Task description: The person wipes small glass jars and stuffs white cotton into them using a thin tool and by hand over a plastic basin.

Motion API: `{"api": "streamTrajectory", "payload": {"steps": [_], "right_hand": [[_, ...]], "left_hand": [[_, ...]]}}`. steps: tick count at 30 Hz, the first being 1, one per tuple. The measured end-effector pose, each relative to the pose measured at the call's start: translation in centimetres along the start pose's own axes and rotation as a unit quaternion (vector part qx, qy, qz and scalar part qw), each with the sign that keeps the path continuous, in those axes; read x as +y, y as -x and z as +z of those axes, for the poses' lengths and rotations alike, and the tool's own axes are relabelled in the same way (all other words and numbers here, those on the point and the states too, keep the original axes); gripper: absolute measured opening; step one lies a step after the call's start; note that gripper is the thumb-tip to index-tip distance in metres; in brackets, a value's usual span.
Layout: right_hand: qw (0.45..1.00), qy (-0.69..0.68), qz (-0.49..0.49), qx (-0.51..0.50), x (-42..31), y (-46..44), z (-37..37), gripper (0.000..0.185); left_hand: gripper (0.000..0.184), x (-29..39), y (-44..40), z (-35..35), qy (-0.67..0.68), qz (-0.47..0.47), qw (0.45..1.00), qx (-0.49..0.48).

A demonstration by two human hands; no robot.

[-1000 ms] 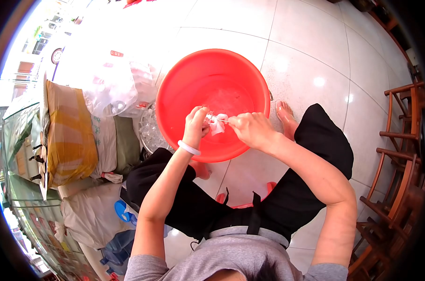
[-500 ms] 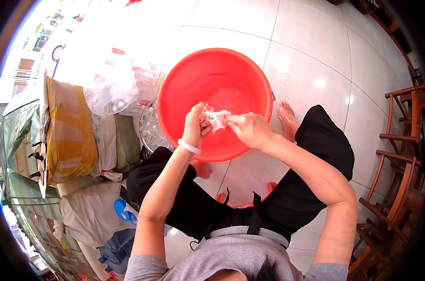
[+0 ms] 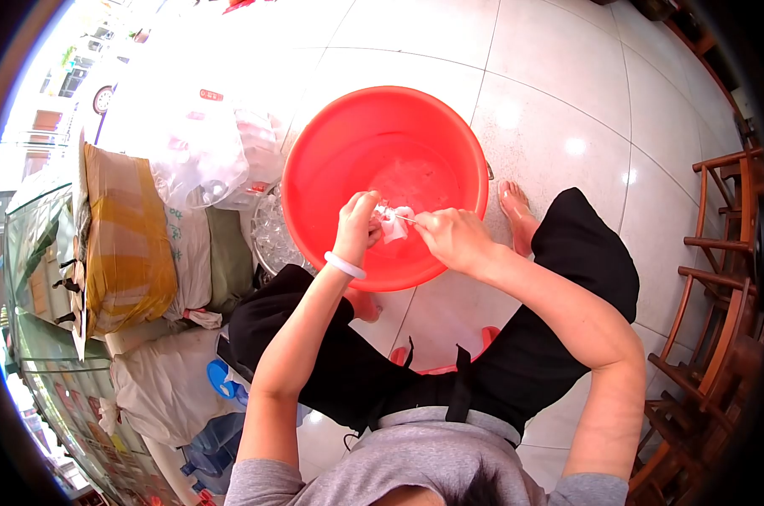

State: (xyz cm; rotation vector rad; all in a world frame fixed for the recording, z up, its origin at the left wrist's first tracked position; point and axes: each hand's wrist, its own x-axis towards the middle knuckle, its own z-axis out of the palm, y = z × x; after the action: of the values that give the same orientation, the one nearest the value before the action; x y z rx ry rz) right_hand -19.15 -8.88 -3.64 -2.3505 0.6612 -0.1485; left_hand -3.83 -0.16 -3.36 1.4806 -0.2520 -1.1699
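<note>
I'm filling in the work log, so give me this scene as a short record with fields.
Left hand: grip closed at a small clear piece, details too small to tell
Right hand: grip pinching a thin tool
Between hands: white scrap, cloth or paper unclear
Below hands: red tub
Left wrist: white band
Left of tub: clear items
Far right: wooden chairs
Floor: pale tiles
</note>
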Motion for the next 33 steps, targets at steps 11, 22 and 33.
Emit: {"api": "streamTrajectory", "payload": {"steps": [11, 22, 33], "right_hand": [[1.0, -0.003, -0.004, -0.001, 0.0, 0.0, 0.18, 0.019], [0.998, -0.064, 0.019, 0.005, -0.31, -0.03, 0.04, 0.02], [0.999, -0.044, -0.005, 0.012, 0.0, -0.08, 0.27, 0.02]], "left_hand": [[0.019, 0.09, 0.04, -0.02, 0.001, -0.01, 1.0, 0.006], [0.022, 0.03, -0.25, -0.14, 0.022, -0.026, 0.999, 0.019], [0.026, -0.24, -0.56, -0.52, 0.045, -0.042, 0.998, -0.001]]}}
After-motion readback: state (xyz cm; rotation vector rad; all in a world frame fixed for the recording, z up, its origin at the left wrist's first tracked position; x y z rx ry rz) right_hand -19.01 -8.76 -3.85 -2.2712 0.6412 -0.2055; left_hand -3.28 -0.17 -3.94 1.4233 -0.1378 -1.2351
